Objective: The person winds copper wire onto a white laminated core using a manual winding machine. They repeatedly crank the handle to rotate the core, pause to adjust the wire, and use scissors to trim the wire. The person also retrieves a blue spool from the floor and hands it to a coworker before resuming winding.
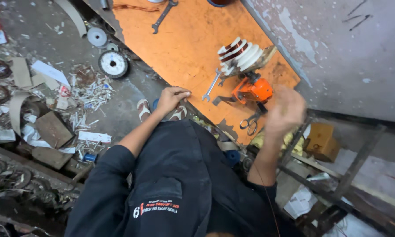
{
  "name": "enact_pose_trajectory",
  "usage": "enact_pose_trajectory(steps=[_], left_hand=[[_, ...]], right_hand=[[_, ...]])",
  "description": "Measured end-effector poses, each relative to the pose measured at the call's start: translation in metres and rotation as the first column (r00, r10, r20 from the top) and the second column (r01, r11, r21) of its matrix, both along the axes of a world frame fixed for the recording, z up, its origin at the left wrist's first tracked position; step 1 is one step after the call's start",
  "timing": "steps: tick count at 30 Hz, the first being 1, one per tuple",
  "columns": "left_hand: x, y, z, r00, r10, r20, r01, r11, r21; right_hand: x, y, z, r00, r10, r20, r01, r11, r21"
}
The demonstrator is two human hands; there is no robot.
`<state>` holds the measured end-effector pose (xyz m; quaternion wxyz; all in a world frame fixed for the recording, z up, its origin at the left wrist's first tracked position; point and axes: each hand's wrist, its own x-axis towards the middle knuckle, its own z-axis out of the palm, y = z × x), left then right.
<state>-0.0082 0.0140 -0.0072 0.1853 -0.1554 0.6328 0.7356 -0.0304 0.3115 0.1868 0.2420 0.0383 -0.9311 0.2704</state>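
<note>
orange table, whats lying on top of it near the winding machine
On the orange table: the orange winding machine with white formers holding copper coils, a small spanner, scissors, a larger spanner. The blurred right hand hides the corner.

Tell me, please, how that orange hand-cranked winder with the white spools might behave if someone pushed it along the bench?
The winder looks like metal, so probably heavy for its size and stiff. Its white spools stick out to one side, so it may tip that way. It seems fixed near the orange bench edge, so it might resist sliding.
</note>
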Motion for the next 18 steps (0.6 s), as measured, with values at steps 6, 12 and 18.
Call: enact_pose_trajectory(steps=[6,12,18], left_hand=[[-0.002,0.01,-0.001,0.998,0.022,-0.053,-0.029,0.99,-0.136],[0.007,0.01,0.008,0.998,0.055,-0.034,-0.061,0.979,-0.195],[-0.017,0.019,0.06,0.694,-0.005,-0.72,-0.512,0.699,-0.499]], right_hand=[[-0.083,-0.069,0.018,0.85,0.527,-0.024,-0.376,0.637,0.673],[-0.12,-0.064,0.029,0.817,0.572,0.071,-0.508,0.656,0.558],[-0.133,-0.051,0.02,0.753,0.648,0.114,-0.634,0.669,0.387]])
